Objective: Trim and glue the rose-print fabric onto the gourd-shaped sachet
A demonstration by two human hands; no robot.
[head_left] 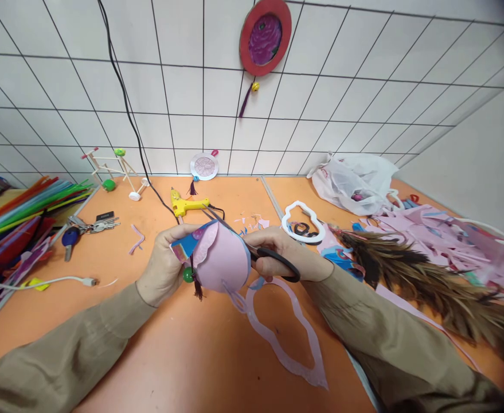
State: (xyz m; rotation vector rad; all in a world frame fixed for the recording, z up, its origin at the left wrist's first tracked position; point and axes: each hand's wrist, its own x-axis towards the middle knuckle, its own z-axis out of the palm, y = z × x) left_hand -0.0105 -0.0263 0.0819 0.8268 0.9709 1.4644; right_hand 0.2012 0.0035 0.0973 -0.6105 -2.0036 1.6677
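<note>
My left hand [165,264] grips the left side of a paper craft piece [226,258], pink on its broad face with blue at the edge and a scalloped flap. From it hang a green bead [188,275] and a dark tassel [198,289]. My right hand [273,246] is closed on black-handled scissors [284,263]. Their blades run along the upper right edge of the craft piece, partly hidden behind it. Just below my hands, a wavy pink paper frame [262,327] lies on the table, its top near the craft piece.
A yellow glue gun [187,205] lies behind my hands, its black cable rising along the tiled wall. Keys [99,223] and coloured pipe cleaners [32,203] are at left. Rightward lie a white wavy frame [285,221], pink scraps [436,241], brown feathers [406,287] and a plastic bag [355,178].
</note>
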